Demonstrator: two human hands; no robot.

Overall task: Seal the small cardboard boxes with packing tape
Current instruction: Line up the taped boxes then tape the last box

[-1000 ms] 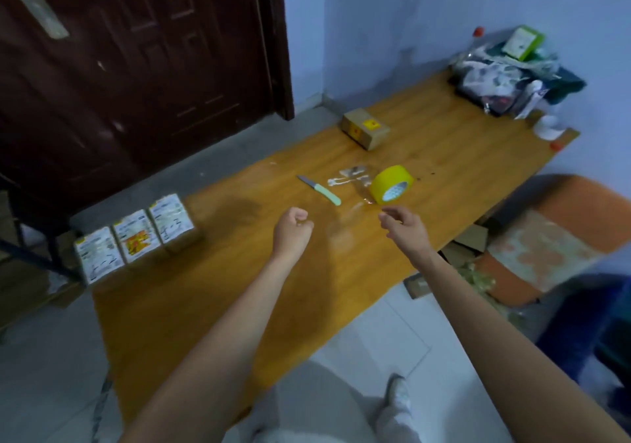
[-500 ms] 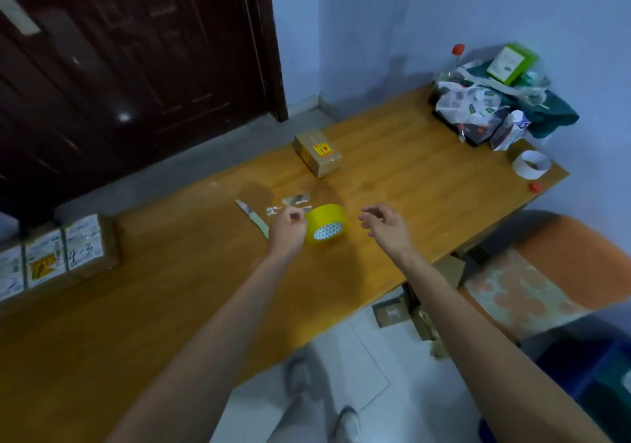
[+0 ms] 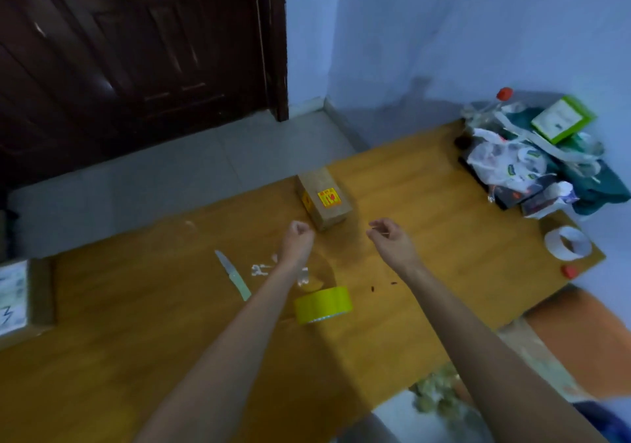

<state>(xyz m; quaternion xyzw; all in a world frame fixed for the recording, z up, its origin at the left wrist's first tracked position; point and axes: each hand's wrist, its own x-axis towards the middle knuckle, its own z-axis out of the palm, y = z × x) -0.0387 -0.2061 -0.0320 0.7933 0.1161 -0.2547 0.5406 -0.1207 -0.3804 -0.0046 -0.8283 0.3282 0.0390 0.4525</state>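
We see our left hand (image 3: 296, 241) raised above the wooden table (image 3: 136, 323), its fingers curled into a loose fist; whether anything thin is pinched inside it we cannot tell. Our right hand (image 3: 389, 238) is held at about the same height, well apart from the left, its fingers bent inward and the thumb brought close to the fingertips, with a faint pale line at the fingertips that may be a strip of tape, though the blur keeps us from being sure. Neither hand touches the small cardboard box (image 3: 322, 200), which lies on the table just beyond and between them, a yellow and red sticker on its top face. The yellow roll of packing tape (image 3: 322, 305) stands on its edge nearer to us, between our two forearms and touched by neither. To the left of the left forearm lies a small knife (image 3: 233, 273) with a pale green handle, and beside it some white scraps (image 3: 260, 269). A labelled box (image 3: 24, 297) sits at the table's left edge.
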